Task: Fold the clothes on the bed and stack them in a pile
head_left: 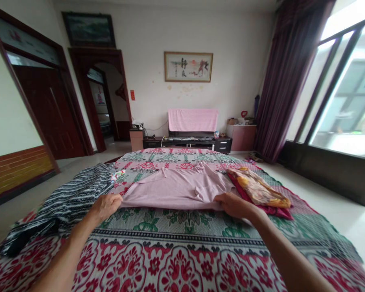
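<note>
A pale pink shirt (pixel 176 188) is stretched out between my two hands over the patterned bed cover (pixel 182 267). My left hand (pixel 107 205) is closed on its near left corner. At the near right side, my right hand (pixel 231 202) grips the fabric, and a bit of cloth hangs below that hand. The shirt's near edge is pulled nearly straight, slightly above the cover. Loose wrinkles run across its right half, and its far part lies flat on the cover.
Left of the shirt lies a crumpled black-and-white striped garment (pixel 75 194). Folded clothes, a yellow-brown patterned one (pixel 258 188) over a dark red one (pixel 284 211), are stacked on the right. Beyond the cover stands a low black cabinet (pixel 153 143) below a pink cloth (pixel 193 119).
</note>
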Motion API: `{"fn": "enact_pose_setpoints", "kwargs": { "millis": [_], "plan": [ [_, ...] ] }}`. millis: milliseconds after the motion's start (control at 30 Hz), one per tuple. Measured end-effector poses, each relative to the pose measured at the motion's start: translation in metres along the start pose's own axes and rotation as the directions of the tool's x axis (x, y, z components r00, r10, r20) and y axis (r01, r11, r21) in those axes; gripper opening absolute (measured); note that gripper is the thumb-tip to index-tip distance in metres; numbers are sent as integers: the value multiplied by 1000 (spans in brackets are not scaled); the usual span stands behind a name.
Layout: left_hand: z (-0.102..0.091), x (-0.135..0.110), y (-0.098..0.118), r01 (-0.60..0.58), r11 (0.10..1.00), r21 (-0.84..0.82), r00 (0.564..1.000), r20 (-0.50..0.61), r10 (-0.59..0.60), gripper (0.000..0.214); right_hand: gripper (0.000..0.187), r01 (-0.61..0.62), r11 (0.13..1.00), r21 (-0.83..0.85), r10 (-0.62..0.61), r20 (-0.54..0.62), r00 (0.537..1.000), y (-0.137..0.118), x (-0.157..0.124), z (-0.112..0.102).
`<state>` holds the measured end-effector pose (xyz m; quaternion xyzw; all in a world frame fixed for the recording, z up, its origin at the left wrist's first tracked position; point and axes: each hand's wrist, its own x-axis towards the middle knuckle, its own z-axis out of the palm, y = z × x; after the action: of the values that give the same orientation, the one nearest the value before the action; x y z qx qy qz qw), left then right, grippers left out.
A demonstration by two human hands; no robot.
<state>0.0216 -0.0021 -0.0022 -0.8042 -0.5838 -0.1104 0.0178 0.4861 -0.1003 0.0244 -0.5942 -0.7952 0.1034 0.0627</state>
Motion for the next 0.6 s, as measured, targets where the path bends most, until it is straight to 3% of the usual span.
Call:
{"fn": "enact_pose_setpoints", "kwargs": {
  "millis": [167,300,400,500,600],
  "plan": [
    [-26,-7,-2,-28,1000,2,971,238,27,28,22,33,999,8,-34,151,988,-14,-6,-7],
    [-32,-11,-3,-59,996,-68,922,379,81,21,17,-47,998,31,36,300,953,-24,-9,-6],
    [-32,-15,-6,1,989,-148,899,433,64,23,18,-95,993,72,67,326,943,-29,-13,-7],
    [-35,-17,-7,97,968,-231,887,461,21,30,21,-131,965,227,38,373,927,-28,-15,-12],
    [-39,-12,2,149,963,-225,918,394,-50,30,22,-120,936,330,-1,346,938,-18,-10,-18]
  ]
}}
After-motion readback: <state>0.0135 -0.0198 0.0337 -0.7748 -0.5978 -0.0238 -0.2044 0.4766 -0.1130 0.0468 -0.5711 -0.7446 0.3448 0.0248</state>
